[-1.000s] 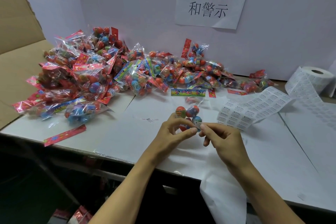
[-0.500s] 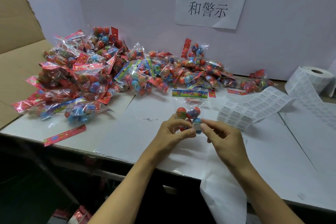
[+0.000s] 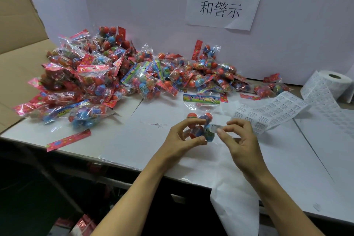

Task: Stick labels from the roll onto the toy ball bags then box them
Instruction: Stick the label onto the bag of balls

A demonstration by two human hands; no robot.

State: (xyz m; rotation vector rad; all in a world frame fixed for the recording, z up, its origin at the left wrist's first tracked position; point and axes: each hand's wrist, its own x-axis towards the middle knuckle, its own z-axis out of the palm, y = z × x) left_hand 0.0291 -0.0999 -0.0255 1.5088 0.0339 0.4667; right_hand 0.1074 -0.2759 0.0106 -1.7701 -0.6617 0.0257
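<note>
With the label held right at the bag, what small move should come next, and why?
Probably press the label flat onto the bag. The right hand pinches the small white label against the bag's clear film by the balls, and the left hand grips the bag from the other side, steadying it. Whether the label already sticks cannot be told.

The held bag (image 3: 201,119) was clear, its balls orange-red and blue, under a green-and-blue header. The label (image 3: 216,128) was white with dark print, the tabletop (image 3: 134,136) white.
</note>
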